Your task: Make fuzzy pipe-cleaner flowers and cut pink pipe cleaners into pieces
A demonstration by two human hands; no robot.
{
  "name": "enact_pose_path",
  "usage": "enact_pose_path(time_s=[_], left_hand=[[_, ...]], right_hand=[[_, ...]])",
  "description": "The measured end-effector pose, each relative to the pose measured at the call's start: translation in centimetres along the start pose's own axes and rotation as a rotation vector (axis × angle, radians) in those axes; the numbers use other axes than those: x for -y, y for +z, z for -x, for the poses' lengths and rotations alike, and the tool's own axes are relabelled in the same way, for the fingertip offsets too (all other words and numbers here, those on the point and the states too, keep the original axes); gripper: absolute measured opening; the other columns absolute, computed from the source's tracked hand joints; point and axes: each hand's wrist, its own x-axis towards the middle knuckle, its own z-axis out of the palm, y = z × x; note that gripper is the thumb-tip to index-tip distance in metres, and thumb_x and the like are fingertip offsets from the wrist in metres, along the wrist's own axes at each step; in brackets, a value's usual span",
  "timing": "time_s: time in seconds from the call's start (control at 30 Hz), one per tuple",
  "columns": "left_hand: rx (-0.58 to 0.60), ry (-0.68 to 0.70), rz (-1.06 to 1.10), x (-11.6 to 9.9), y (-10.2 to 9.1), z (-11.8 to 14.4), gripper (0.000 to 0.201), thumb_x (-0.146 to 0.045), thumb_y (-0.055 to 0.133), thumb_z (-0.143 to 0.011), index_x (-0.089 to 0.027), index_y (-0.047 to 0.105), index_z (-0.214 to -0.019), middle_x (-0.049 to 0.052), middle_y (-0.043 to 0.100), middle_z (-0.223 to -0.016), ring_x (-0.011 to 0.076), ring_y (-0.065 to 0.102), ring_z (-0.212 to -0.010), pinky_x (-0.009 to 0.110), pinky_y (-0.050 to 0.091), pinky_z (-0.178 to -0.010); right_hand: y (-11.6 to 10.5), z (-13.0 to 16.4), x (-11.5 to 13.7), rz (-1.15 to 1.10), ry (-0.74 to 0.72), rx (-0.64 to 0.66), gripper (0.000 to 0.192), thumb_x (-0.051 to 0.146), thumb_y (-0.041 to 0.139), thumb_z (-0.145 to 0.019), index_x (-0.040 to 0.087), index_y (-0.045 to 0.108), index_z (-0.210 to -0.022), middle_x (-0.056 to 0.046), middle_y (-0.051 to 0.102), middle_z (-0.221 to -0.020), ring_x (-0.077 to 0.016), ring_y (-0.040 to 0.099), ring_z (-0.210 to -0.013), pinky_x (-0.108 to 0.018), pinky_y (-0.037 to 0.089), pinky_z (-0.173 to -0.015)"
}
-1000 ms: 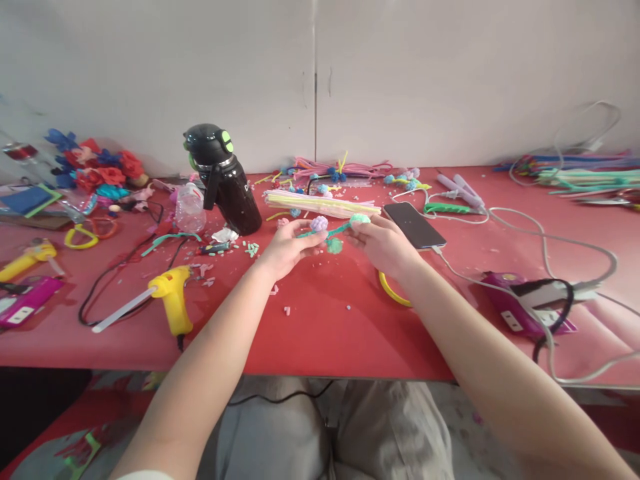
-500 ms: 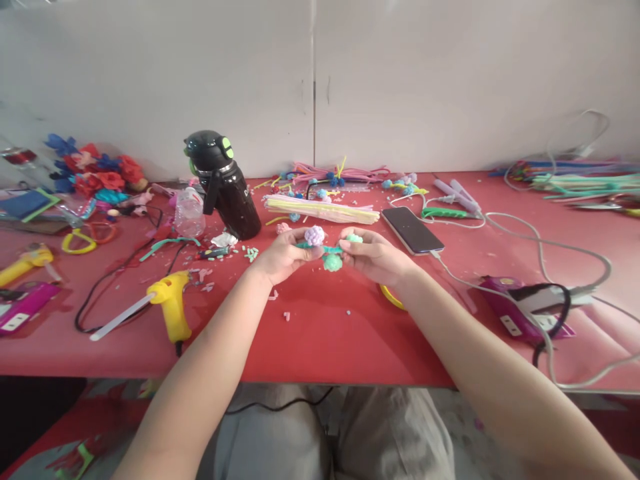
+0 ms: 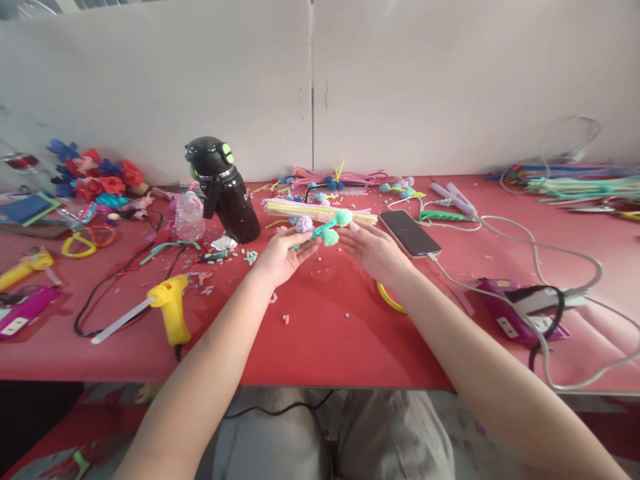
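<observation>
2 hands: left (image 3: 280, 257) pinches pompom stem (image 3: 320, 230); right (image 3: 373, 250) apparently open; bottle (image 3: 223, 190) lettering unreadable.

The left hand (image 3: 281, 257) pinches a pipe-cleaner sprig (image 3: 323, 230) with fluffy buds. The right hand (image 3: 373, 250) lies open just beside it. A phone (image 3: 410, 233) rests near its far side.

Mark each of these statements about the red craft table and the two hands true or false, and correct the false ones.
1. The left hand holds a pipe-cleaner stem with pompoms. True.
2. The yellow glue gun lies right of the right hand. False: it lies left of the left hand.
3. The phone has a cable plugged in. True.
4. The black bottle lies flat on its side. False: it stands, leaning.
5. The right hand grips the phone. False: its fingers are spread, apart from the phone.
</observation>
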Motion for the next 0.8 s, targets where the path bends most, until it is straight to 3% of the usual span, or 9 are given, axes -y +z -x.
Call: enact_pose_path(time_s=[0.13,0.23,0.33,0.5,0.63,0.8], left_hand=[[-0.059,0.054,0.078,0.2,0.3,0.0,0.011,-0.006,0.073,-0.079,-0.017,0.069,-0.079,0.002,0.077,-0.092,0.016,0.075,-0.092,0.027,0.054,-0.08],[-0.011,0.091,0.031,0.9,0.7,0.0,0.011,-0.009,0.075,-0.077,-0.017,0.069,-0.082,0.002,0.077,-0.094,0.0172,0.073,-0.099,0.025,0.05,-0.077],[0.078,0.105,-0.029,1.9,1.2,0.2,0.017,-0.01,0.076,-0.075,-0.017,0.071,-0.089,0.004,0.078,-0.093,0.0205,0.073,-0.105,0.029,0.051,-0.084],[0.189,0.114,-0.008,2.9,2.0,0.6,0.028,-0.007,0.073,-0.072,-0.018,0.073,-0.098,0.005,0.079,-0.096,0.0258,0.071,-0.116,0.04,0.051,-0.103],[0.252,0.119,-0.034,3.0,2.3,0.8,0.033,-0.007,0.075,-0.072,-0.019,0.075,-0.103,0.006,0.08,-0.106,0.0276,0.068,-0.123,0.042,0.048,-0.11],[0.186,0.252,-0.261,2.3,1.8,1.0,0.045,-0.011,0.076,-0.071,-0.025,0.077,-0.114,0.003,0.075,-0.132,0.0274,0.058,-0.139,0.04,0.042,-0.117]], right_hand=[[0.5,0.4,-0.4,-0.024,0.055,0.046,0.041,0.049,0.094,-0.068,0.023,0.077,-0.094,-0.008,0.076,-0.108,-0.021,0.07,-0.101,-0.035,0.055,-0.096],[1.4,1.1,-0.7,0.035,0.076,0.122,0.039,0.048,0.094,-0.069,0.022,0.078,-0.093,-0.007,0.076,-0.104,-0.0193,0.069,-0.096,-0.034,0.054,-0.094],[2.4,1.7,-1.2,0.064,0.048,0.166,0.037,0.046,0.094,-0.068,0.021,0.077,-0.09,-0.006,0.076,-0.102,-0.0181,0.068,-0.092,-0.034,0.053,-0.089],[3.2,2.1,-1.7,0.087,-0.029,0.087,0.039,0.048,0.093,-0.067,0.02,0.078,-0.09,-0.006,0.076,-0.099,-0.0194,0.068,-0.093,-0.035,0.053,-0.09],[3.2,2.0,-1.6,0.048,-0.066,0.037,0.037,0.049,0.089,-0.07,0.021,0.073,-0.086,-0.005,0.074,-0.094,-0.0213,0.068,-0.094,-0.039,0.054,-0.094],[3.0,1.8,-1.2,0.046,-0.13,-0.029,0.033,0.043,0.085,-0.072,0.024,0.059,-0.08,-0.001,0.067,-0.087,-0.019,0.067,-0.086,-0.037,0.055,-0.085]])
